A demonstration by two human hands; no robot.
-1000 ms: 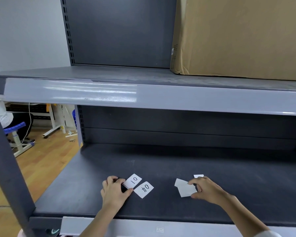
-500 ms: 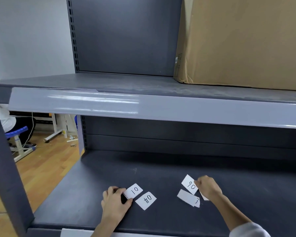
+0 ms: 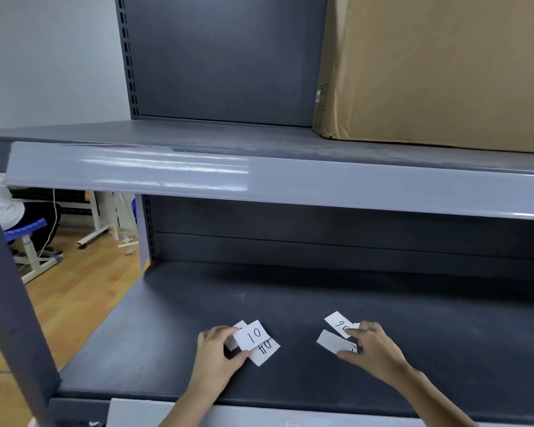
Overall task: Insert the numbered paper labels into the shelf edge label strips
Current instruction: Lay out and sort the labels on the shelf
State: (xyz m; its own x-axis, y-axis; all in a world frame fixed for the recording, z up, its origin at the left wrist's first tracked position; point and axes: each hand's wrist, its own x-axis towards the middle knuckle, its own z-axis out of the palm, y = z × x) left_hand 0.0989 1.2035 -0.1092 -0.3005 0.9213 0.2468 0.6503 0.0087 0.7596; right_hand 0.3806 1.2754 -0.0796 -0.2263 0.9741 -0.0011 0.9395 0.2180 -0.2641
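Several white paper labels lie on the dark lower shelf (image 3: pixel 413 318). My left hand (image 3: pixel 216 354) pinches the label marked 01 (image 3: pixel 252 335), which overlaps the label marked 04 (image 3: pixel 265 351); another white label (image 3: pixel 240 325) peeks out behind it. My right hand (image 3: pixel 375 349) rests its fingertips on the label marked 06 (image 3: pixel 336 323) and on a mostly blank-looking label (image 3: pixel 329 342) just below it. The upper shelf's grey label strip (image 3: pixel 290 183) runs across the middle of the view. The lower shelf's strip (image 3: pixel 142 412) shows at the bottom edge.
A large cardboard box (image 3: pixel 438 66) stands on the upper shelf (image 3: pixel 228 137) at the right. The shelf's dark upright post (image 3: pixel 10 288) is at the left. Beyond it are a wooden floor (image 3: pixel 74 288) and a seated person on a blue stool (image 3: pixel 25 229).
My left hand has drawn the 01 label up over the 04 label. My right hand turned up the 06 label and spread it from the blank one. The view has tilted up.
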